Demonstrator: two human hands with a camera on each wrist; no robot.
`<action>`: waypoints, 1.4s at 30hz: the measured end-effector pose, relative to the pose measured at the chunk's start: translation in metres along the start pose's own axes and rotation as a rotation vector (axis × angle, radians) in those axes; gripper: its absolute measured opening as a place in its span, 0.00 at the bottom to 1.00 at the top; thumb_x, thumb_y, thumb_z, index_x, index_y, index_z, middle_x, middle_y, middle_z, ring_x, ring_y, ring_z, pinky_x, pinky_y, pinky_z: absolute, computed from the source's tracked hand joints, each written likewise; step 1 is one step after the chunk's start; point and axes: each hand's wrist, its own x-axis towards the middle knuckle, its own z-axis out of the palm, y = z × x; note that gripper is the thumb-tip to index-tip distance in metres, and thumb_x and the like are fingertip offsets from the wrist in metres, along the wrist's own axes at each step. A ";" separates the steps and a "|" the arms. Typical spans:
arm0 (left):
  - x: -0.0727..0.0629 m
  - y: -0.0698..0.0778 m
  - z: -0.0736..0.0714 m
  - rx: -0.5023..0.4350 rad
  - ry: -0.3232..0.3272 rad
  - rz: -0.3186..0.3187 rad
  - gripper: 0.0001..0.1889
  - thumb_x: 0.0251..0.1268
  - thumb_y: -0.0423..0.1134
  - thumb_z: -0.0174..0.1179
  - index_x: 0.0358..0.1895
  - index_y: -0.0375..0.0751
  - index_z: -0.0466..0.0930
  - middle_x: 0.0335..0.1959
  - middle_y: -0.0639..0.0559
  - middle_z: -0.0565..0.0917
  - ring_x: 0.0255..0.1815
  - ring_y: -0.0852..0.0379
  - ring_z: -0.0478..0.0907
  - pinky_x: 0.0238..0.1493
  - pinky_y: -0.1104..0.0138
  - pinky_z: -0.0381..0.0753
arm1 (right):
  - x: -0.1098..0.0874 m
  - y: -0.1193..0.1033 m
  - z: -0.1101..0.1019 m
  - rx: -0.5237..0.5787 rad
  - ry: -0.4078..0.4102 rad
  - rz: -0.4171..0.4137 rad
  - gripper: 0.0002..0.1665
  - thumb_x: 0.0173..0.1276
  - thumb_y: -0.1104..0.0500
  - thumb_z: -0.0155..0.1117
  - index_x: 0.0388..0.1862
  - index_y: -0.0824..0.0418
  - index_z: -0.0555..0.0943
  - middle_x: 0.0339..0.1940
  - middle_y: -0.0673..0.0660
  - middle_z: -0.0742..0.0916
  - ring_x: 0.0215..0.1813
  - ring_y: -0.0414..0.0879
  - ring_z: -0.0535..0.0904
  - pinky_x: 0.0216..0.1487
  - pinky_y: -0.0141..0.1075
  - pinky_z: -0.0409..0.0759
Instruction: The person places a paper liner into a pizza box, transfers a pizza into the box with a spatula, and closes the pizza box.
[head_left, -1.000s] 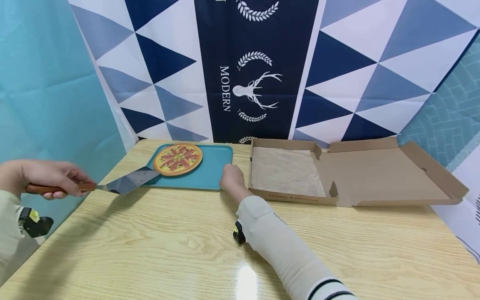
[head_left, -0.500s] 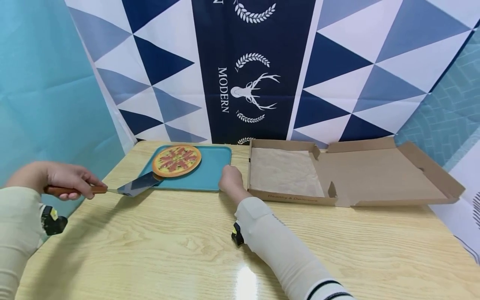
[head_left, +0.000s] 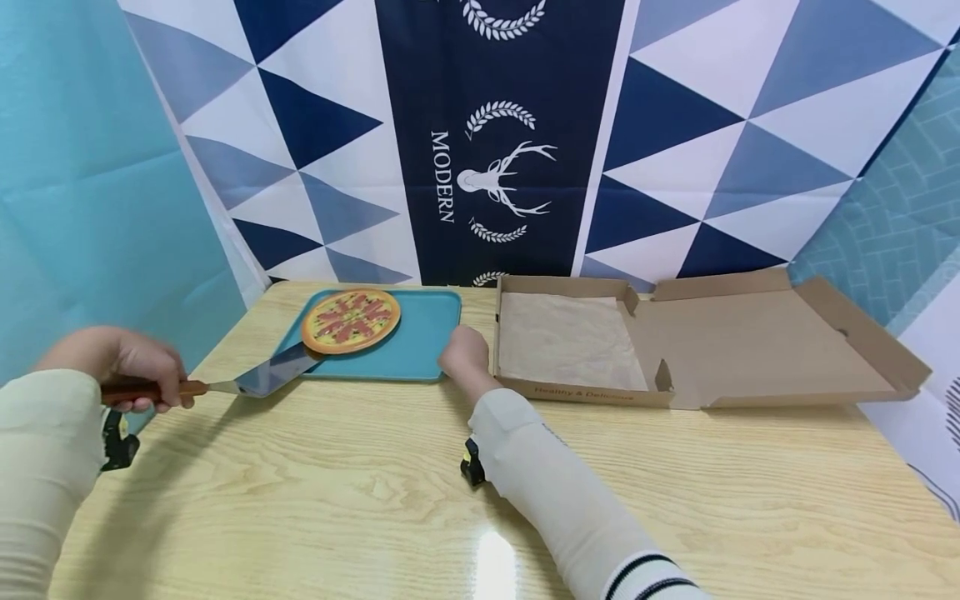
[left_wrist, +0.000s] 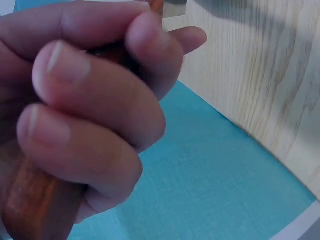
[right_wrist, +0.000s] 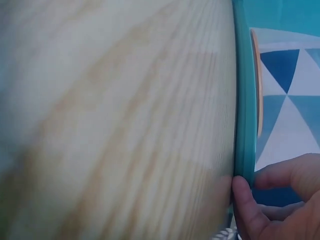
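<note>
In the head view my left hand [head_left: 153, 367] grips the wooden handle of a pizza spatula [head_left: 273, 372]. The left wrist view shows fingers curled round that handle [left_wrist: 40, 200]. Its metal blade reaches over the near left corner of a blue tray [head_left: 426, 329], its tip at or under the edge of a pizza [head_left: 351, 321]; the exact contact is hidden. On the tray's left half the pizza lies with toppings up. My right hand [head_left: 463, 360] holds the tray's near right corner, and the right wrist view shows thumb and finger pinching its rim [right_wrist: 244, 105].
Right of the tray lies an open cardboard pizza box [head_left: 581, 392], lined with brown paper [head_left: 570, 342]. Its lid [head_left: 765, 350] is folded out to the right. A patterned cloth [head_left: 322, 208] hangs behind the wooden table [head_left: 337, 500], and a teal cloth [head_left: 97, 208] hangs at the left.
My left hand has moved right with the spatula, and the blade's tip has come from beside the pizza to its near left edge. The right hand keeps its hold on the tray.
</note>
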 end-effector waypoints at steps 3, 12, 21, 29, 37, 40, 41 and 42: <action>0.001 -0.001 -0.001 -0.004 0.006 -0.021 0.16 0.70 0.41 0.51 0.52 0.32 0.76 0.22 0.56 0.74 0.15 0.70 0.65 0.22 0.76 0.69 | 0.000 0.000 0.000 0.031 -0.007 0.026 0.01 0.60 0.67 0.63 0.31 0.65 0.80 0.28 0.56 0.80 0.28 0.48 0.72 0.28 0.36 0.75; 0.005 0.002 -0.006 -0.020 -0.011 -0.067 0.12 0.75 0.44 0.46 0.33 0.46 0.73 0.20 0.58 0.71 0.15 0.71 0.61 0.22 0.78 0.65 | 0.004 0.001 -0.003 0.212 -0.045 0.160 0.05 0.61 0.69 0.62 0.36 0.69 0.80 0.21 0.58 0.81 0.17 0.46 0.76 0.17 0.32 0.73; 0.008 0.007 -0.012 0.016 -0.059 -0.083 0.13 0.77 0.44 0.45 0.30 0.48 0.72 0.18 0.59 0.70 0.16 0.70 0.60 0.24 0.77 0.61 | 0.003 0.002 -0.004 0.246 -0.055 0.181 0.06 0.63 0.69 0.60 0.39 0.69 0.80 0.20 0.59 0.82 0.16 0.46 0.78 0.17 0.32 0.73; 0.015 0.015 -0.016 0.019 -0.075 -0.083 0.14 0.77 0.44 0.45 0.31 0.47 0.74 0.19 0.59 0.70 0.16 0.70 0.60 0.24 0.76 0.61 | 0.003 0.004 -0.006 0.202 -0.051 0.163 0.07 0.64 0.68 0.60 0.40 0.68 0.80 0.23 0.59 0.81 0.20 0.47 0.78 0.19 0.33 0.74; 0.029 0.019 -0.009 -0.053 -0.049 -0.059 0.13 0.77 0.45 0.46 0.33 0.45 0.73 0.20 0.58 0.71 0.16 0.69 0.61 0.24 0.77 0.63 | 0.004 0.004 -0.003 0.221 -0.068 0.158 0.09 0.64 0.68 0.61 0.43 0.68 0.79 0.25 0.59 0.81 0.16 0.45 0.78 0.18 0.32 0.74; 0.034 0.022 -0.008 -0.055 -0.046 -0.051 0.14 0.78 0.45 0.45 0.32 0.46 0.72 0.20 0.58 0.70 0.16 0.69 0.60 0.24 0.77 0.63 | 0.004 0.002 -0.002 0.225 -0.069 0.161 0.10 0.64 0.68 0.61 0.44 0.68 0.79 0.26 0.60 0.80 0.15 0.45 0.77 0.18 0.32 0.74; 0.035 0.023 -0.008 -0.053 -0.047 -0.049 0.14 0.78 0.45 0.45 0.31 0.46 0.72 0.20 0.58 0.70 0.16 0.69 0.60 0.23 0.77 0.63 | 0.004 0.002 -0.002 0.228 -0.069 0.163 0.10 0.64 0.68 0.61 0.45 0.68 0.79 0.26 0.60 0.80 0.16 0.45 0.77 0.19 0.32 0.74; 0.036 0.024 -0.008 -0.049 -0.045 -0.047 0.14 0.78 0.45 0.45 0.31 0.47 0.72 0.20 0.58 0.70 0.16 0.69 0.60 0.23 0.77 0.62 | 0.004 0.002 -0.002 0.230 -0.068 0.164 0.10 0.64 0.68 0.61 0.44 0.68 0.79 0.26 0.60 0.80 0.16 0.45 0.77 0.19 0.32 0.74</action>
